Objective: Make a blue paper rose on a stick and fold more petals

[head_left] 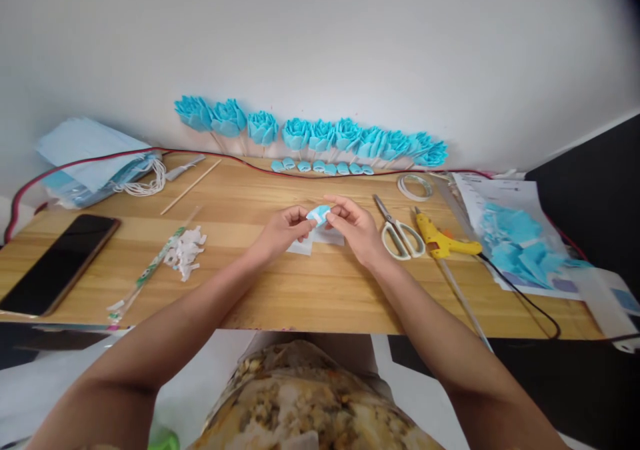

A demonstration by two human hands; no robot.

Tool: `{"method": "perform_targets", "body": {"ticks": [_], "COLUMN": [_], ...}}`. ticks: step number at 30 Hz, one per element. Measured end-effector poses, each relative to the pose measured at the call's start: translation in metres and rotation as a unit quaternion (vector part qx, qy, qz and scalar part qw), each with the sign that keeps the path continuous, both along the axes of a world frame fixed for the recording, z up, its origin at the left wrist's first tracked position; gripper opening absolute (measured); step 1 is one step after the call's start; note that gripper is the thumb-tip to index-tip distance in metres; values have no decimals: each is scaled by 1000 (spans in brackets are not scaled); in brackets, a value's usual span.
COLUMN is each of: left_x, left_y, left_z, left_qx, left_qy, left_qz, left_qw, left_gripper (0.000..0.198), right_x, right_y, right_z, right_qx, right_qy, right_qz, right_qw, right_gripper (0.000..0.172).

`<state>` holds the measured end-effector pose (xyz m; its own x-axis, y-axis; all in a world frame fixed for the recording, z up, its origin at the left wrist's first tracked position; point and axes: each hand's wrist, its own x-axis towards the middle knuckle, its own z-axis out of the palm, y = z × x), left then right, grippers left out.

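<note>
My left hand [283,229] and my right hand [356,227] meet over the middle of the wooden table [280,297]. Both pinch a small folded blue paper piece [319,215] between their fingertips. Under the hands lie pale paper scraps [325,239]. White-handled scissors [399,231] rest just right of my right hand, with a yellow glue gun [443,241] beside them. Small folded blue petals [323,167] line up behind the hands, before a row of blue paper roses [310,133] leaning on the wall.
A black phone [60,262] lies at the left edge. Torn white bits [186,251] and a wrapped stick [150,270] sit left of centre. A bag of blue masks [95,163] is far left. Tape roll [415,187] and cut blue pieces [520,247] on paper lie right.
</note>
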<state>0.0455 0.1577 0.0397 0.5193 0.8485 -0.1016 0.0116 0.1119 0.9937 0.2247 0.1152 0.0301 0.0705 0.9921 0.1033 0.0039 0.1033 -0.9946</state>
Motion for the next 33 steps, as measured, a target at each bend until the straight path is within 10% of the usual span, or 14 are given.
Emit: {"method": "perform_targets", "body": {"ticks": [9,20,27,30,33], "left_x": [-10,-6,-10,-10,0], "left_y": [20,13,22,40,59], "left_z": [-4,-7,-6,9,21], "left_qx": [28,29,76,229,391], "left_qy": [-33,8,36,185,366], "left_qz": [104,11,58,116,116], "left_qw": [994,999,995,949,836], "left_gripper": [33,32,29,19,9], "right_x": [6,1,5,17,30], "right_y": [4,3,6,10,15], "right_z": [-2,-4,-4,1,3], "right_qx": [-23,16,17,13,13], "right_qy": [9,37,16,31,53], "right_qz": [-38,29,-13,-82,-132], "right_qw": [999,999,1000,996,990], "right_gripper": [43,45,45,44,44]}}
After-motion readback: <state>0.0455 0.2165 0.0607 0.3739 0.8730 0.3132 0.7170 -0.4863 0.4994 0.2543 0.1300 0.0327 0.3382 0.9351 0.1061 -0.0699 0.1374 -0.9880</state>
